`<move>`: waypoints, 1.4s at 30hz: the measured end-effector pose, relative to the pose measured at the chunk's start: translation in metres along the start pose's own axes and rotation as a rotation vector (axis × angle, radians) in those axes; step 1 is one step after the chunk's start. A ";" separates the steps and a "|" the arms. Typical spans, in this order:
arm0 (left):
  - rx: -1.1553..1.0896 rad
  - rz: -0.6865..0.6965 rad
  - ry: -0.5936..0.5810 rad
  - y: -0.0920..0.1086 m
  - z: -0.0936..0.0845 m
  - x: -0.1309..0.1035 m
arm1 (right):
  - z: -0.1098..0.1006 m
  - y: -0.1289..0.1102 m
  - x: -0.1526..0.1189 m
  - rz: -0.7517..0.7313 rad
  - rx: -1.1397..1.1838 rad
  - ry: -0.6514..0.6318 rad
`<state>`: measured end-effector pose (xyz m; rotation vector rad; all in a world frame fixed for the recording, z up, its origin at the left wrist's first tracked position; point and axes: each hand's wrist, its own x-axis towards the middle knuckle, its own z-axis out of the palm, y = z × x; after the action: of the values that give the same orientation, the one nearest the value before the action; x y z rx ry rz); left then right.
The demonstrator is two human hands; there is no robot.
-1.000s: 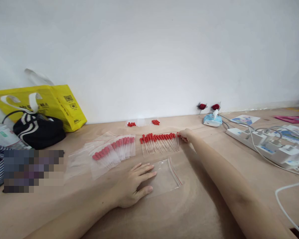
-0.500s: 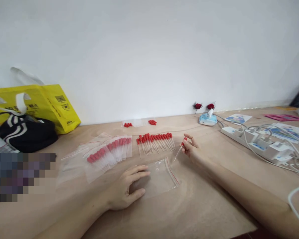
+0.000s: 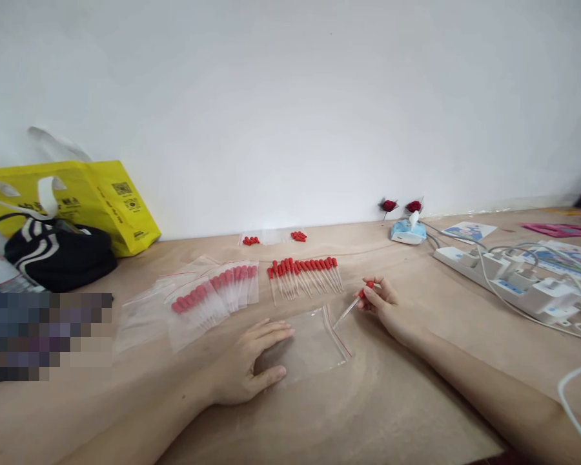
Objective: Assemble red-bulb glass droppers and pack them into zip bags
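Pinched in my right hand [image 3: 380, 303] is a dropper [image 3: 350, 310] with a red rubber bulb and a clear tube. Its tip points down and left, at the red-striped mouth of a clear zip bag [image 3: 305, 342]; I cannot tell whether the tip is inside. My left hand [image 3: 254, 361] lies on the bag's left side, fingers apart. Beyond the bag, a row of red-bulbed droppers [image 3: 305, 274] lies on the table. Left of them, several zip bags with droppers inside [image 3: 213, 294] overlap one another.
Small red bulbs [image 3: 299, 237] lie by the wall on clear bags. To the right are a tissue pack [image 3: 407, 231] and a white power strip [image 3: 508, 281] with plugs and cables. At left stand a yellow bag [image 3: 126, 213] and a black pouch [image 3: 62, 255].
My right hand has brought the dropper lower, tilting it flatter, with its tip now at the bag's mouth. The left hand stays on the bag. The whole view has shifted slightly.
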<state>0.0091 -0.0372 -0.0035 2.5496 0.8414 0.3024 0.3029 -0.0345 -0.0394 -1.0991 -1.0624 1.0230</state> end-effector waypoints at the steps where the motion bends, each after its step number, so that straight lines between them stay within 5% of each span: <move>1: 0.001 -0.003 -0.003 0.000 0.000 0.000 | -0.001 -0.001 0.000 -0.002 -0.006 -0.002; 18: -0.001 -0.035 -0.001 0.001 0.000 0.001 | 0.012 -0.008 -0.013 -0.052 -0.405 -0.578; 24: -0.022 -0.030 0.036 0.011 -0.003 0.004 | 0.017 -0.008 -0.010 0.081 -0.339 -0.443; 31: 0.022 -0.024 -0.031 0.009 -0.002 0.006 | 0.022 -0.007 -0.014 0.080 -0.353 -0.567; 42: 0.039 0.002 -0.001 0.001 0.003 0.004 | 0.028 -0.001 -0.009 -0.188 -0.560 -0.458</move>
<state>0.0141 -0.0364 -0.0057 2.5866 0.8518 0.2877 0.2738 -0.0388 -0.0364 -1.1974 -1.8662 0.8627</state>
